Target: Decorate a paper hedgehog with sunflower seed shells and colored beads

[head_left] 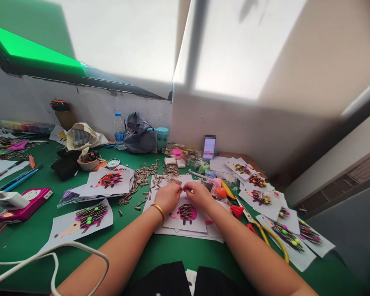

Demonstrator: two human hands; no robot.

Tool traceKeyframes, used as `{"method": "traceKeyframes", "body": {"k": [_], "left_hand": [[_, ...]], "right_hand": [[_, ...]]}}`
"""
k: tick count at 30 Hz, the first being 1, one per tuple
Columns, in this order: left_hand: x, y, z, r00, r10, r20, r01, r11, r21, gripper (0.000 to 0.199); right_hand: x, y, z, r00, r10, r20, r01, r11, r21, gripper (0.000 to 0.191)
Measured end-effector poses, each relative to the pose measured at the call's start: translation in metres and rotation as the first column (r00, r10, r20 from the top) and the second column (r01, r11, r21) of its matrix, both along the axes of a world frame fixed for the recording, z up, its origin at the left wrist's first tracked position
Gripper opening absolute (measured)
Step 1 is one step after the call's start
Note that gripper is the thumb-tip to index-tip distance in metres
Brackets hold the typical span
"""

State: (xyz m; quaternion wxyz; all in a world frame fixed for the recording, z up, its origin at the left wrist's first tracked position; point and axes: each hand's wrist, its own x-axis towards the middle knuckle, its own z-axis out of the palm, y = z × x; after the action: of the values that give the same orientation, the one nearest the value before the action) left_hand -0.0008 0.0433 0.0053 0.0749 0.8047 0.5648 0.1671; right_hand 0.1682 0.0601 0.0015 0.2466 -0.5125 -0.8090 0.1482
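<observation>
My left hand, with a gold bangle at its wrist, and my right hand meet fingertip to fingertip above a white sheet. Both are closed in a pinch; whatever sits between the fingertips is too small to make out. Just below them on the sheet is a pink hedgehog picture with dark seeds stuck on its body. More white sheets lie beneath it. A pile of striped seeds spreads to the left of and behind my hands.
Finished-looking hedgehog sheets lie at right, others at left. Yellow-handled scissors and bagged coloured clay are right of my hands. A magenta power strip and white cable occupy the left. A bottle and phone stand behind.
</observation>
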Motion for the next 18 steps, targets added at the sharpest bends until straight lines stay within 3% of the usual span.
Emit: {"method": "traceKeyframes", "body": {"k": [8,18], "left_hand": [[0.0022,0.0007,-0.0002,0.999,0.037,0.035,-0.036,0.999,-0.038,0.026],[0.0054,-0.0012,0.0002,0.999,0.041,0.008,-0.041,0.998,-0.053,0.026]], "right_hand": [[0.0000,-0.0010,-0.0026,0.998,0.011,-0.058,-0.013,0.999,-0.031,0.016],[-0.0069,-0.0061,-0.0010,0.999,-0.009,0.053,0.007,0.999,0.032,0.018]]}}
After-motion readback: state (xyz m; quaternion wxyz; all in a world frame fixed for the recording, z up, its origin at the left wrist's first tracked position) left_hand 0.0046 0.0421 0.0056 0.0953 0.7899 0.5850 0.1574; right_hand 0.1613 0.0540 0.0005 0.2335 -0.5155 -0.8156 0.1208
